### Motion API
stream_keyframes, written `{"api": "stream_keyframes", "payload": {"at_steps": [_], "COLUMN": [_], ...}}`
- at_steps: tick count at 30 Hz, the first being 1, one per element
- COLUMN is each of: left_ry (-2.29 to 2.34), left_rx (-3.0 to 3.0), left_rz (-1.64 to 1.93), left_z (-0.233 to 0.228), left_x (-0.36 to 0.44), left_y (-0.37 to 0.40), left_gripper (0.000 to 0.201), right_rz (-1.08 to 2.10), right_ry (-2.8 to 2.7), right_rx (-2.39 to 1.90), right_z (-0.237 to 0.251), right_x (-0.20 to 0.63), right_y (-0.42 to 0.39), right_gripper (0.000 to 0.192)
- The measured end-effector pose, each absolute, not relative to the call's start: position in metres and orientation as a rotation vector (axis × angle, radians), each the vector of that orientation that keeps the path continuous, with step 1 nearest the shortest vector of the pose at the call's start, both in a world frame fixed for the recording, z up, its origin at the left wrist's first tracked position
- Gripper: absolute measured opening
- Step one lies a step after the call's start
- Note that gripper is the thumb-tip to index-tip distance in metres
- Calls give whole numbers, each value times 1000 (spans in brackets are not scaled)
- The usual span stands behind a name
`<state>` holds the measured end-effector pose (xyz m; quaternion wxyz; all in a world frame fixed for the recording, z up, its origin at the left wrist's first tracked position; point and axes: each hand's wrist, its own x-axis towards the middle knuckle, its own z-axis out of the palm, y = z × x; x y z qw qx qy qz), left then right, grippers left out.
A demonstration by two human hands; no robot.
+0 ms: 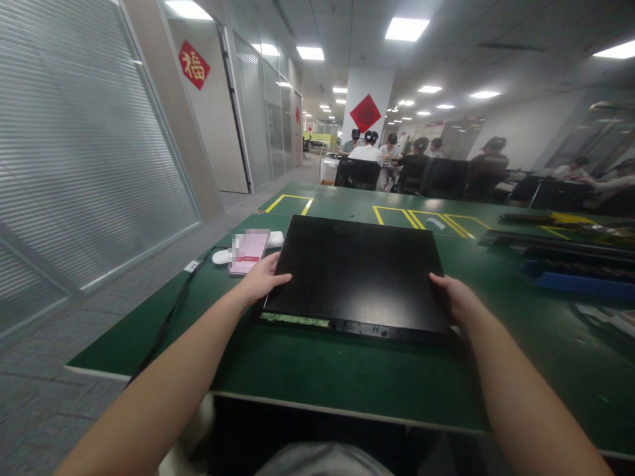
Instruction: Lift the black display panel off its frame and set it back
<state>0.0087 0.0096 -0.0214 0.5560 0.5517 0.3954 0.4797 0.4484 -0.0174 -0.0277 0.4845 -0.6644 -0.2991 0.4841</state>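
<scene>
A: Where's the panel (354,274)?

B: Flat on the green table (307,377), dead ahead at twelve. My left hand (260,281) clasps its nine o'clock edge, my right hand (454,297) its three o'clock edge.

A: How will it handle?

B: Stiff, glossy, probably fragile and slippery; I'd hold both side edges. A phone (248,251) lies at ten.

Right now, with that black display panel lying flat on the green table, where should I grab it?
Grip the black display panel by its two side edges near the front corners, one hand from each side, probably where the left hand and right hand are now.
</scene>
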Motion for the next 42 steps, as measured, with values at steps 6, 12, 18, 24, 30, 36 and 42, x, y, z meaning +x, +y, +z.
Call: {"api": "stream_keyframes", "payload": {"at_steps": [6,12,18,24,30,36,42], "left_ry": [952,971,984,976,980,1026,1083], "left_rx": [1302,1315,1336,1300,1244,1161,1105], "left_rz": [1132,1125,1121,1120,1110,1162,1210], "left_z": [-19,-17,-18,-17,-17,-12,-8], "left_x": [10,9,8,9,9,6,3], "left_y": [8,6,6,7,6,6,8], "left_gripper": [67,64,66,70,73,69,61], "right_rz": [1196,1056,1014,909,788,734,849], "right_ry": [-750,-889,-970,-1050,-1039,-902,-872], "right_rx": [-1577,-1646,-1680,-1733,-1758,-1719,-1651], "right_z": [-28,-24,-13,-9,-10,-16,-14], "right_x": [447,445,441,441,447,453,449], "right_y": [-18,-22,-32,-35,-29,-22,-23], "right_gripper": [20,29,33,29,50,80,72]}}
